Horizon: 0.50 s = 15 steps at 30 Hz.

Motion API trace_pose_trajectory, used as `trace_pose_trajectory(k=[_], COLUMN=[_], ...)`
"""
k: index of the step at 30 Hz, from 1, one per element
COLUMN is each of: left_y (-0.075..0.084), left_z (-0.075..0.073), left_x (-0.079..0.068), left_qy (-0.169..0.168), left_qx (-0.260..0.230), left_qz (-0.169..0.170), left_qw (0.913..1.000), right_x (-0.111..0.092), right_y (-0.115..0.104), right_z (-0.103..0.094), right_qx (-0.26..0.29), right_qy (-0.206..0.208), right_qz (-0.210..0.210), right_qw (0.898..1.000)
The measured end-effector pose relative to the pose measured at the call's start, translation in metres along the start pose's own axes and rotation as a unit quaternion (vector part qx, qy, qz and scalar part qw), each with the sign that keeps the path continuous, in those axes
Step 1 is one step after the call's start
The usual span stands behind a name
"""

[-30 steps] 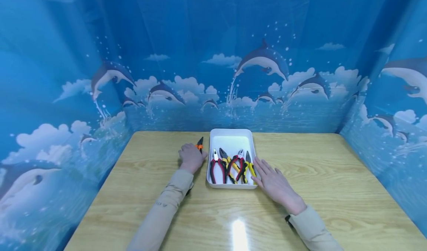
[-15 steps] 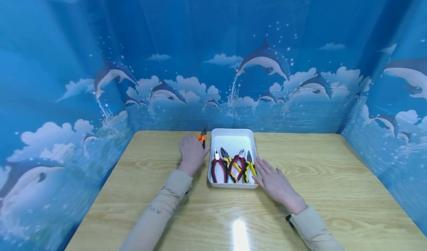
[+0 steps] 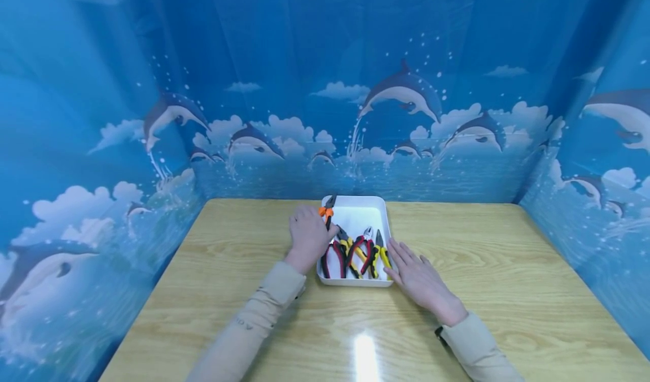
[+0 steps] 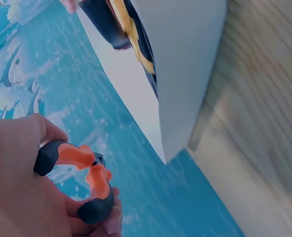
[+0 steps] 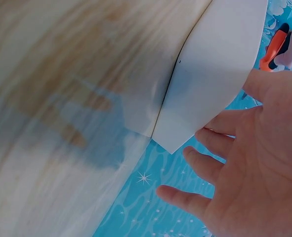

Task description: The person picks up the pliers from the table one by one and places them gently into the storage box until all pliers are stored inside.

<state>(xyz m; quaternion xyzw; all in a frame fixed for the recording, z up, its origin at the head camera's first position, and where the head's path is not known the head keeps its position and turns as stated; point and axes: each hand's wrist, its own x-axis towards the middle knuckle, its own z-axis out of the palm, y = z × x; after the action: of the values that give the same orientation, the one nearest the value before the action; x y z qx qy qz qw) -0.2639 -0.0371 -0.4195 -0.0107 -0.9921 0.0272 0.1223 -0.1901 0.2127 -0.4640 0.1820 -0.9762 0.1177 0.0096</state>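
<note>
My left hand [image 3: 311, 237] holds orange-and-black pliers [image 4: 99, 180] by their handles, fingers and thumb around them, over the left rim of the white tray [image 3: 358, 202]. In the left wrist view the pliers hang apart from the tray's outer wall. Inside the tray lie several pliers: red-and-black pliers [image 3: 341, 258] partly behind my left hand, another red-and-black pair [image 3: 361, 251], and yellow-and-black pliers [image 3: 377, 257]. My right hand [image 3: 420, 280] lies along the tray's right side with straight fingers; in the right wrist view its fingertips touch or nearly touch the wall.
The tray stands on a wooden table [image 3: 472, 246], near its far edge. A blue curtain [image 3: 304, 88] printed with dolphins and clouds closes off the back and both sides. The tray's far part shows bare white bottom.
My left hand has lifted the orange-and-black pliers from the table left of the tray and carried them right, over the tray's left rim. My right hand has stayed at the tray's side.
</note>
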Motion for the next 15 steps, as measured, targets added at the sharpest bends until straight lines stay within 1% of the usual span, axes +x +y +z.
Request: trace_pose_trajectory(k=[2,5,8,12,15], left_y=[0.006,0.015,0.023,0.033,0.038], left_z=[0.001,0.003,0.007,0.013,0.019], left_x=[-0.001,-0.001,0.000,0.000,-0.001], left_qy=[-0.010,-0.015,-0.021,-0.048,-0.071], left_qx=[-0.007,-0.010,-0.006,0.024,0.040], left_qz=[0.006,0.018,0.032,0.051,0.058], left_qw=[0.9999,0.9997,0.9992,0.9973,0.9950], right_x=[0.000,0.000,0.000,0.001,0.001], right_y=[0.000,0.001,0.002,0.003,0.003], right_z=[0.000,0.000,0.000,0.002,0.004], right_qx=[0.000,-0.001,-0.002,0.000,0.005], right_qy=[-0.002,-0.005,-0.004,0.000,0.002], right_qz=[0.001,0.002,0.001,-0.001,-0.002], right_qw=[1.000,1.000,1.000,1.000,1.000])
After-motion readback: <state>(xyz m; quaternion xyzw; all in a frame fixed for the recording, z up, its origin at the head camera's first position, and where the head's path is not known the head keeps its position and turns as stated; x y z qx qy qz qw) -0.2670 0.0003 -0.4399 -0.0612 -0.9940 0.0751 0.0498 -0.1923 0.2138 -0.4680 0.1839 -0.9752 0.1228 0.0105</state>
